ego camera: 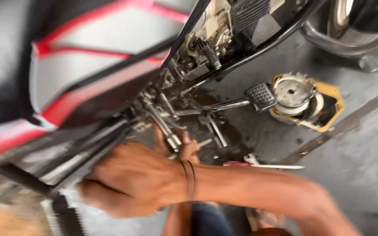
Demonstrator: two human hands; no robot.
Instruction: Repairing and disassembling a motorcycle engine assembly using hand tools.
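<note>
Down at lower centre, your right hand (132,181) is curled around a dark bar (31,183) under the motorcycle (92,74). Behind it, your left hand (184,146) reaches the metal rod (165,129); its grip is hidden. At right, a round metal part sits in a yellow tray (335,102) on the floor (364,157).

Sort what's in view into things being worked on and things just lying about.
In hand: right hand, left hand, motorcycle underside rods, foot pedal.
Lying about: round metal part on yellow tray, red-handled tool.
</note>
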